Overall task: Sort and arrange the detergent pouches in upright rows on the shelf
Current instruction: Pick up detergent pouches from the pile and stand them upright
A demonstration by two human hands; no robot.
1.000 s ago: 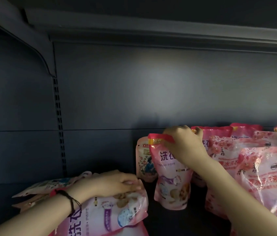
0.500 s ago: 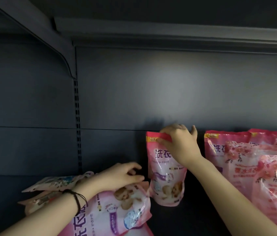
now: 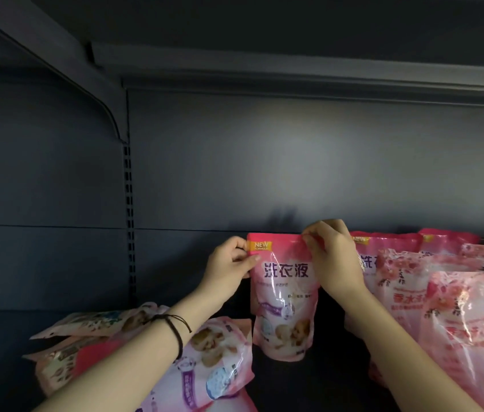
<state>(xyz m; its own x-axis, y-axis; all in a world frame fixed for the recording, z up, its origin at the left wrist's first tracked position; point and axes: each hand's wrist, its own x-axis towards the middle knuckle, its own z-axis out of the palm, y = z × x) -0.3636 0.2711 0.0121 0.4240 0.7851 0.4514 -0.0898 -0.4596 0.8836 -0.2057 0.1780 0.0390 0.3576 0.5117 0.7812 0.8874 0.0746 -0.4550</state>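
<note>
Head camera: Two hands steady a detergent pouch on a store shelf

Both hands hold one pink pouch [image 3: 284,295] upright on the dark shelf [image 3: 309,382], near its back panel [image 3: 264,173]. The left hand [image 3: 230,263] pinches the pouch's top left corner, just beside a yellow tag reading "NEW FORMULA". The right hand [image 3: 334,257] pinches the top edge toward the right corner, so each grip is clamped on the same pouch. Purple characters "洗衣液" run across its front, above a picture of a baby. To the right, pink floral pouches [image 3: 458,307] stand upright in close rows, their red lettering partly lost to glare. A pouch behind them [image 3: 383,245] shows another "NEW" tag. At lower left, a loose pile of pouches [image 3: 214,361] lies flat under the left forearm, which wears a dark cord wristband [image 3: 178,331].
</note>
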